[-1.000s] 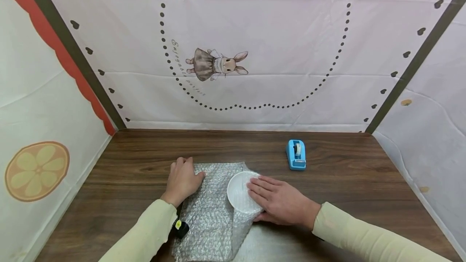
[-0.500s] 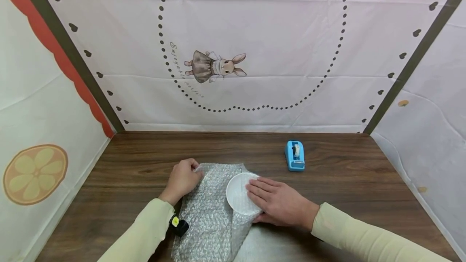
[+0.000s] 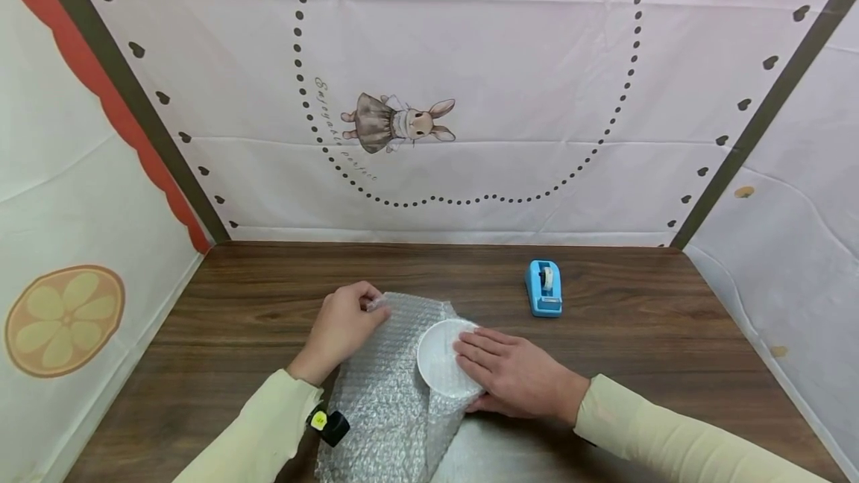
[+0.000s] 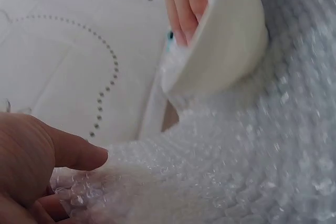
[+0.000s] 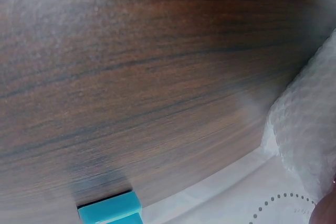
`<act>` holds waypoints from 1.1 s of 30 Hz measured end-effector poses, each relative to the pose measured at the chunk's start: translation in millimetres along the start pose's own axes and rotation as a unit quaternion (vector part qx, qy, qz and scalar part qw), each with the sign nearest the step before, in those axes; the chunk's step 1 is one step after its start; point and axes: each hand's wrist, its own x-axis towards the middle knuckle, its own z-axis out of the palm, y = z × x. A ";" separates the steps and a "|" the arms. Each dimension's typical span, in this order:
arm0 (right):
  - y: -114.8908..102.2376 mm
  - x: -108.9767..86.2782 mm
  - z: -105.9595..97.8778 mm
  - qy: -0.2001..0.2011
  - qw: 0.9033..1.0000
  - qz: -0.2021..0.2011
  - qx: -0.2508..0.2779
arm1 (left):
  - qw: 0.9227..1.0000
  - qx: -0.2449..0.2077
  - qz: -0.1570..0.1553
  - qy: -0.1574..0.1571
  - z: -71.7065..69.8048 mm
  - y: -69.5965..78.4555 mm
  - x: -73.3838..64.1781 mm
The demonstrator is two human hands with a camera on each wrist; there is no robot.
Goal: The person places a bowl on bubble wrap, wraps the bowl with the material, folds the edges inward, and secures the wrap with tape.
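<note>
A white bowl (image 3: 436,355) lies on a sheet of bubble wrap (image 3: 385,393), with part of the wrap folded over its right side. My left hand (image 3: 345,326) pinches the far left corner of the sheet between thumb and fingers and holds it raised. My right hand (image 3: 513,371) presses the folded wrap against the bowl with fairly straight fingers; its thumb lies lower, by the near side. In the left wrist view, the bowl's outer wall (image 4: 231,40) shows beyond the raised wrap. The right wrist view catches only a sliver of that hand.
A light blue tape dispenser (image 3: 544,289) stands on the brown wooden table (image 3: 637,319) beyond my right hand. Pale translucent sheeting (image 3: 476,453) lies at the near side. Printed white cloth walls (image 3: 523,80) border the table at the back and sides.
My left hand has taken the far left corner of the bubble wrap, lifted it and moved slightly right. The right hand stays on the bowl.
</note>
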 end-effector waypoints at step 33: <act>0.8 3.1 3.7 0.009 1.000 0.004 0.012 | 0.956 0.100 0.271 0.045 59.7 55.3 -50.7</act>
